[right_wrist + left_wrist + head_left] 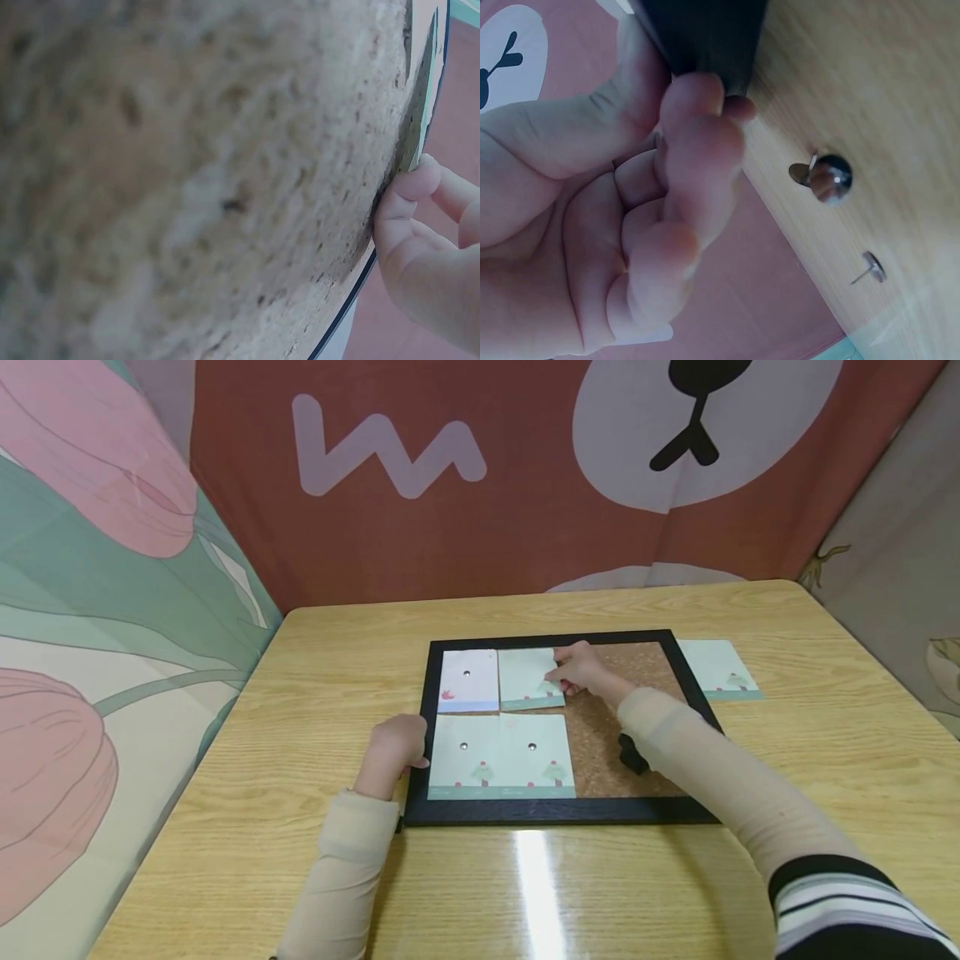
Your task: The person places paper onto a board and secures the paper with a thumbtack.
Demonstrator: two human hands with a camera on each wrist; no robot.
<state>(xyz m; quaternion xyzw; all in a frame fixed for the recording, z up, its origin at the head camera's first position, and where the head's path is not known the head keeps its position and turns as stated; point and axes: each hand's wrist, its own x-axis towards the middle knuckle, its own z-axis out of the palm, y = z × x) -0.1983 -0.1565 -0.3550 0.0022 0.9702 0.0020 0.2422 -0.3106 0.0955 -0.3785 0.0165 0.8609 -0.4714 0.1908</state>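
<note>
A corkboard (600, 764) with a black frame lies flat on the table. At its left edge my left hand (396, 743) grips the frame between thumb and curled fingers; the left wrist view shows the dark frame (705, 34) there. My right hand (587, 670) pinches the right edge of a pale green card (525, 677) in the upper row. In the right wrist view, thumb and finger hold that card's edge close over the cork. Left of it lies a white card (482, 687) with a tack in it. Below are two tree-printed cards (465, 772), each with a tack.
Another pale green card (712, 662) lies on the table past the board's right edge, partly against the frame. Near the left hand, silver thumbtacks (831, 180) lie loose on the wooden table (315, 677). A printed curtain (450, 543) hangs behind the table.
</note>
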